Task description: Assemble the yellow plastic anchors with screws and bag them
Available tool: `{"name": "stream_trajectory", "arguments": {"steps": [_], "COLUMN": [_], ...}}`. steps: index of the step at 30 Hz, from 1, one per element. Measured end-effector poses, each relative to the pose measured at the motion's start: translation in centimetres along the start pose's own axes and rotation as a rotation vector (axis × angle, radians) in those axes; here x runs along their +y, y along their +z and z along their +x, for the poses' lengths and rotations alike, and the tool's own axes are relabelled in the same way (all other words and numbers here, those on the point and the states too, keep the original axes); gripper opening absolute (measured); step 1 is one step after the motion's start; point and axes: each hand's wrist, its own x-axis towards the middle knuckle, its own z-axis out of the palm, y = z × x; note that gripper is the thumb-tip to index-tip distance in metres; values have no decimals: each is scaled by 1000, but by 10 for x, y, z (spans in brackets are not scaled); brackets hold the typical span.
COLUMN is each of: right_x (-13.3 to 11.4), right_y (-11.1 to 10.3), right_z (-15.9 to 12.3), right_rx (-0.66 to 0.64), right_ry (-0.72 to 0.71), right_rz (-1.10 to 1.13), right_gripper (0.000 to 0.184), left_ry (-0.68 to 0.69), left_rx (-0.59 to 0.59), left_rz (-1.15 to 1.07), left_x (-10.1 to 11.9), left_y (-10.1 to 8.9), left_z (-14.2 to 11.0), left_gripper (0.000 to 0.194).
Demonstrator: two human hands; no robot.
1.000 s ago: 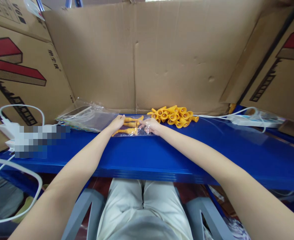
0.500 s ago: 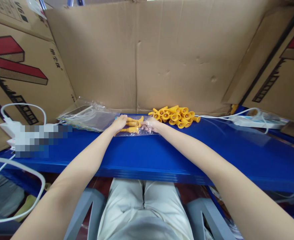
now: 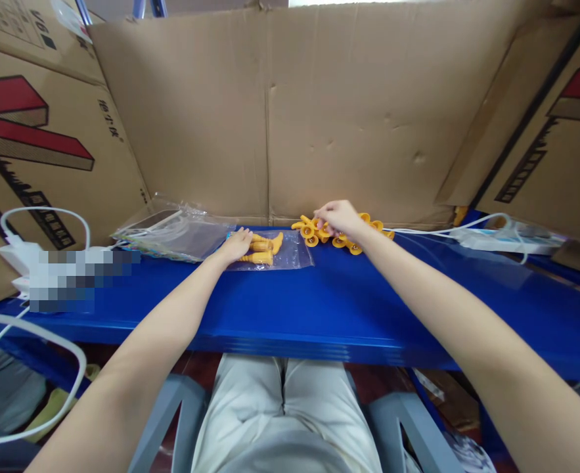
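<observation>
Resting flat over the left part of a clear plastic bag [image 3: 297,253] is my left hand [image 3: 238,246], its fingers stretched out. Inside the bag lie a few yellow plastic pieces [image 3: 259,257], flared at one end; my hand partly covers them. My right hand [image 3: 341,218] is at a pile of similar yellow horn-shaped pieces [image 3: 339,242], to the right of the bag. Its fingers are bent and closed at the pile's upper left side, around one of the pieces. The fingertips are partly hidden behind the hand.
A stack of clear bags [image 3: 186,236] lies left of my left hand. Cardboard [image 3: 358,118] walls the back of the blue shelf [image 3: 290,309]. White power strips with cables stand at left and at right [image 3: 511,242].
My right hand has left the mouth of the bag and moved right and up to the yellow pile. My left hand stays on the bag, with its fingers now flatter.
</observation>
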Motion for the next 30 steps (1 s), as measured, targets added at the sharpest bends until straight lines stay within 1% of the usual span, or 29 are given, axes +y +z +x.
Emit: {"name": "stream_trajectory", "arguments": {"steps": [1,3,5,6,7,8,10,12,14,16,17,18,19,21,24,28,30], "right_x": [4,19,44,58,74,90,118,138,151,157,159,160,161,162,164,166,166], "right_y": [-14,-41,-65,-75,-83,-89,-97,-101,-102,-102,-101,-101,-101,-100,-100,-102,-103], "right_z": [4,15,27,31,35,38,40,38,35,33,32,31,31,30,28,26,25], "right_rx": [81,305,533,618,680,710,703,630,487,318,254,223,222,274,318,290,299], "right_ry": [-17,-60,-107,-116,-97,-61,46,137,187,212,215,216,221,232,284,331,348], "right_rz": [-22,-68,-141,-182,-213,-238,-318,-421,-486,-530,-558,-597,-645,-737,-813,-829,-819], "right_gripper": [12,6,12,16,20,24,33,41,43,37,35,35,36,42,46,38,34], "left_ry": [-12,-41,-41,-42,-45,-44,-36,-22,-16,-20,-24,-29,-32,-30,-16,-18,-16], "left_rx": [-10,-38,-58,-69,-78,-86,-88,-84,-85,-94,-99,-102,-104,-103,-96,-87,-86], "left_rz": [6,44,75,96,120,144,185,213,231,245,250,254,256,257,255,258,257], "left_x": [0,2,4,5,6,6,6,5,5,7,8,9,10,11,10,9,10], "left_y": [0,-1,-3,-4,-4,-4,-4,-4,-4,-5,-5,-5,-6,-6,-6,-5,-5], "left_z": [0,-1,-2,-3,-3,-3,-3,-2,-2,-4,-5,-6,-6,-7,-7,-5,-5], "left_gripper": [54,54,55,56,56,57,58,58,58,58,59,59,59,59,58,57,56]}}
